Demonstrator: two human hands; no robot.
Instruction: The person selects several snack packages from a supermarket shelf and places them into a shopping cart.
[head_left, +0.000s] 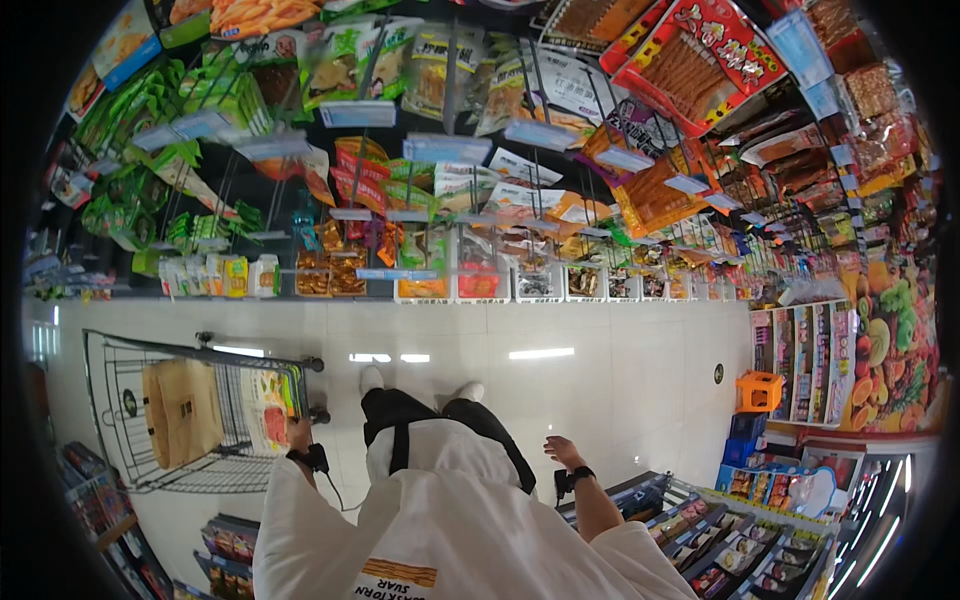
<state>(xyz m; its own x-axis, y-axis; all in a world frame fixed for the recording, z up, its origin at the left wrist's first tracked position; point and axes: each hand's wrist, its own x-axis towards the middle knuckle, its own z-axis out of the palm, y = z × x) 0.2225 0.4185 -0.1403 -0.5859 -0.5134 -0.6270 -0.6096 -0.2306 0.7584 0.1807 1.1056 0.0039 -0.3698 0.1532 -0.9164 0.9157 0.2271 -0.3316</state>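
Note:
At the left stands a wire shopping cart (pixel 215 480) with a brown paper bag (pixel 183 413) inside. A colourful flat panel or package (pixel 268 405), which I cannot tell apart, sits at the cart's near end. My left hand (pixel 299 434) is closed on the cart's handle there, its fingers partly hidden. To the right, my right hand (pixel 564 452) hangs low over the floor, fingers loosely apart, holding nothing. Both wrists carry black straps.
Ahead runs a long shelf of hanging snack bags (pixel 445 75), with small white bins (pixel 540 283) along its lower edge. An orange crate (pixel 759 391) stands at the right beside a white rack (pixel 803 365). More shelves (pixel 745 540) lie at the lower right. Pale tiles (pixel 640 370) cover the floor.

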